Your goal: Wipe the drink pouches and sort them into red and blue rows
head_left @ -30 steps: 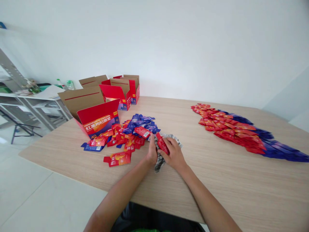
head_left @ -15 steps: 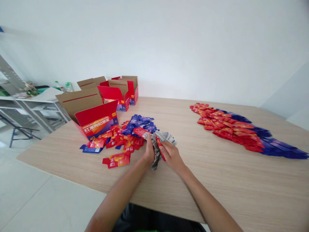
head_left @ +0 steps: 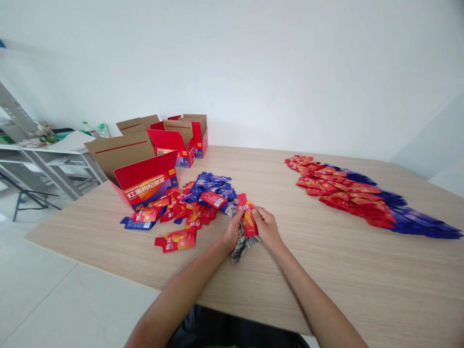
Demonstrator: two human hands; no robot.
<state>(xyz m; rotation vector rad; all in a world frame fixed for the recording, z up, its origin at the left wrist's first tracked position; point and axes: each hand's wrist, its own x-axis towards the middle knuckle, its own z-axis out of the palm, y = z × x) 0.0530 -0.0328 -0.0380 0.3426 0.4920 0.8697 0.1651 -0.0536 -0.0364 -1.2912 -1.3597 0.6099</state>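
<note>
Red pouch (head_left: 249, 223): pinched at its edges by my left grip (head_left: 232, 233) and right grip (head_left: 267, 227), leaving the printed front uncovered.
Striped cloth (head_left: 238, 250): bunched beneath it, perhaps as backing.

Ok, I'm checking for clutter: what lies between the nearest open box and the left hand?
In the head view, a loose pile of red and blue pouches lies between the nearest open box and the left hand.
</note>
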